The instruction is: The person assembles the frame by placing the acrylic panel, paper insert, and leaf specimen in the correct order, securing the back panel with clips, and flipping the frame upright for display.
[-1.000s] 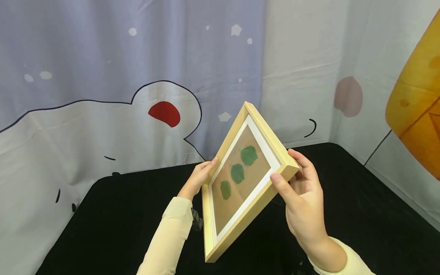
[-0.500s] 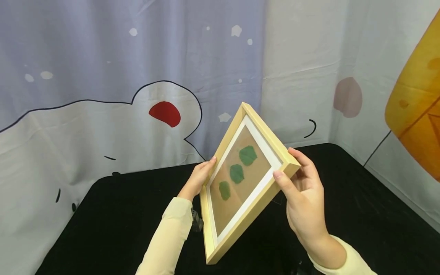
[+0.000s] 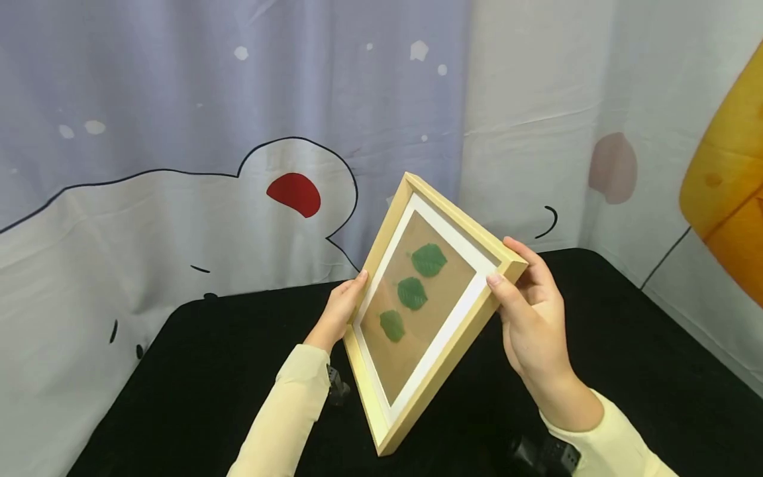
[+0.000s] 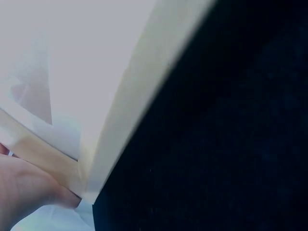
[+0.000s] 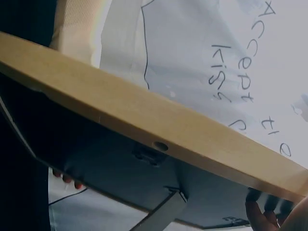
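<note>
Both hands hold up a pale wooden picture frame [image 3: 444, 311], tilted onto one corner above the black table. Behind its pane, three green leaves [image 3: 412, 293] run in a slanting row on brown backing, inside a white mat [image 3: 481, 281]. My left hand [image 3: 338, 308] grips the left corner, thumb on the front. On the right corner, my right hand [image 3: 539, 331] pinches the frame with its thumb in front and fingers behind. The right wrist view shows the dark back with a prop leg [image 5: 161, 211] standing out from it and the right hand's fingers [image 5: 260, 219] against it.
A black-covered table [image 3: 238, 371] lies below the frame. Printed curtains [image 3: 179, 225] hang close behind and along the right side. Dark wrist devices [image 3: 336, 385] sit at both cuffs.
The picture frame has turned to face me more, its top corner shifting left and its right corner rising with my right hand. Both hands keep their hold. The head view has shifted slightly.
</note>
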{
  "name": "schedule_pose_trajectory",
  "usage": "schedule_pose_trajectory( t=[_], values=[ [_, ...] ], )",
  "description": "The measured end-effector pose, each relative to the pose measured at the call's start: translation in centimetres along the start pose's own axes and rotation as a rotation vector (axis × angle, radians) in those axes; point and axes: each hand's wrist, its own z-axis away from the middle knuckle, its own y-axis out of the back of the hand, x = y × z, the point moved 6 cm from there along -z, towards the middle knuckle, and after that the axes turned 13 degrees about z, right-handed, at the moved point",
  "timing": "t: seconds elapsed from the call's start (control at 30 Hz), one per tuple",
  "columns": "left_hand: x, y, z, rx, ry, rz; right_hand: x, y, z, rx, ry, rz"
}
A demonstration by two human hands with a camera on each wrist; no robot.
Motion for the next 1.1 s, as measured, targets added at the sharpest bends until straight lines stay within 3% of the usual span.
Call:
schedule_pose_trajectory(
  t=[0.23, 0.7, 1.1],
  values=[
    [0.0, 0.8, 0.9, 0.052, 0.031, 0.027, 1.0, 0.5, -1.6, -0.045, -0.015, -0.001],
    [0.4, 2.3, 3.8, 0.201, 0.002, 0.063, 3.2, 1.6, -5.2, -0.196, -0.01, -0.098],
    [0.5, 2.9, 5.8, 0.3, -0.028, 0.1, 5.2, 1.7, -7.9, -0.29, -0.095, -0.083]
  ],
)
